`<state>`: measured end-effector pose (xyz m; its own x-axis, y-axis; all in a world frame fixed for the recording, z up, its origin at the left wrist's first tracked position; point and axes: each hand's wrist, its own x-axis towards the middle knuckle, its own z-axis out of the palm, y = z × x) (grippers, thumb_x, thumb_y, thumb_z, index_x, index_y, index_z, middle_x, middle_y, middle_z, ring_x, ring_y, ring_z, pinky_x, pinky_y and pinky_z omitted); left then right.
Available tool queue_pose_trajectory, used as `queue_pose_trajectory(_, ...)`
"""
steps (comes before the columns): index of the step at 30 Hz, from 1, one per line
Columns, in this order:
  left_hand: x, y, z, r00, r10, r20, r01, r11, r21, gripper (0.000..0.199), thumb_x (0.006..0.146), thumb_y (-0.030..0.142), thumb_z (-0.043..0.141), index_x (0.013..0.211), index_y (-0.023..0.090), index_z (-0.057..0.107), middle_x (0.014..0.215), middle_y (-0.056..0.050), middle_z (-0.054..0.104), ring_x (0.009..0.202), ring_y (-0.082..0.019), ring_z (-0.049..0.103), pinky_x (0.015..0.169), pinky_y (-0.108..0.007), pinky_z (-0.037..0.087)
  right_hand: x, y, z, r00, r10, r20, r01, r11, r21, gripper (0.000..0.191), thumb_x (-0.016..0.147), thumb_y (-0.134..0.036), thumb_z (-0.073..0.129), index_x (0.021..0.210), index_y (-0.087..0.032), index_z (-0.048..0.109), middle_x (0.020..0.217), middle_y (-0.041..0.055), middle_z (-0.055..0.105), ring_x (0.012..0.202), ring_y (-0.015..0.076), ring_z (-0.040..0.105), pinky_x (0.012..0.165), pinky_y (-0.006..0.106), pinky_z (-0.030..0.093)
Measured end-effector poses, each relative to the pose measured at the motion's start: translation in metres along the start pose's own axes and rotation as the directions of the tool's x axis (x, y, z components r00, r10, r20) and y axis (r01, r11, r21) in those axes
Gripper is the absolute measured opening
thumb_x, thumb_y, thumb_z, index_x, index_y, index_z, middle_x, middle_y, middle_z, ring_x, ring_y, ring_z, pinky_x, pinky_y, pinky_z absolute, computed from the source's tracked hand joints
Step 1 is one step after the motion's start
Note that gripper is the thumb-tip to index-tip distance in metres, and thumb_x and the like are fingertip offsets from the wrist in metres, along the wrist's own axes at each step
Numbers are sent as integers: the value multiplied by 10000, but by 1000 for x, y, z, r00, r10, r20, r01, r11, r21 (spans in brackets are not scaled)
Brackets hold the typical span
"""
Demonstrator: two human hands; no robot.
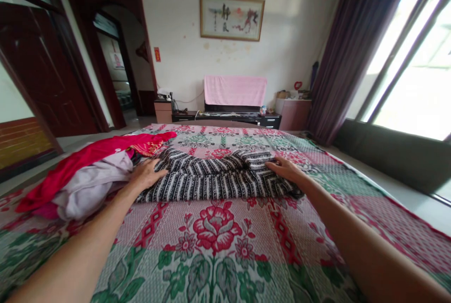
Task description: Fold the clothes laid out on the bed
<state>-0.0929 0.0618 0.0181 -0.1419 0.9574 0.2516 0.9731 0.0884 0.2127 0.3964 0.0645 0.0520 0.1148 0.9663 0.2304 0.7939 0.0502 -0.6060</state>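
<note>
Red-green floral woven bedspread (218,230): edge well outside the right hand (284,170)
Crumpled red-grey clothes (95,176): beside the left hand (147,174)
Folded black-and-white striped knit garment (207,186): between both hands
Grip: touching its ends (left thumb spread; whether either grasps, I cannot tell)

Window (419,73): blown-out glare, daylight from right
Wall (169,7): dim, greyer toward curtain (352,49)
Door (38,63): dark, faint sheen, leaning from wide-angle distortion
Picture (232,17): lettering soft
Bedspread (214,228): soft light, corners stretched, blurry
</note>
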Motion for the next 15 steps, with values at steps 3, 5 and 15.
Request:
queue_pose_trajectory(3, 0, 0, -1, 999, 34, 10, -34, 999, 3, 557, 790, 528, 459, 1189, 180, 635, 1188, -129, 653, 1088, -306, 590, 888, -360, 445, -2, -11, -3, 988, 40, 146, -51, 996, 70, 226, 683, -334, 666, 820, -157, 701, 723, 47, 699, 706, 190, 642, 649, 273, 495)
queue_pose_trajectory(5, -2, 3, -2, 1000, 10, -18, -9, 1000, 26, 524, 788, 512, 465, 1144, 184, 665, 1114, -128, 685, 1040, -315, 610, 847, -362, 457, -3, -20, -4, 986, 64, 151, -98, 968, 233, 209, 727, -303, 604, 843, -152, 691, 701, 36, 691, 651, 167, 635, 591, 254, 489)
queue_pose_trajectory(15, -8, 18, -5, 997, 11, -74, -4, 995, 96, 505, 800, 410, 486, 1231, 177, 607, 1099, -134, 692, 1030, -305, 618, 851, -359, 456, -43, -139, 25, 803, -570, 175, 482, 793, 372, 283, 732, -289, 611, 979, -186, 703, 825, 18, 685, 706, 123, 577, 659, 243, 466)
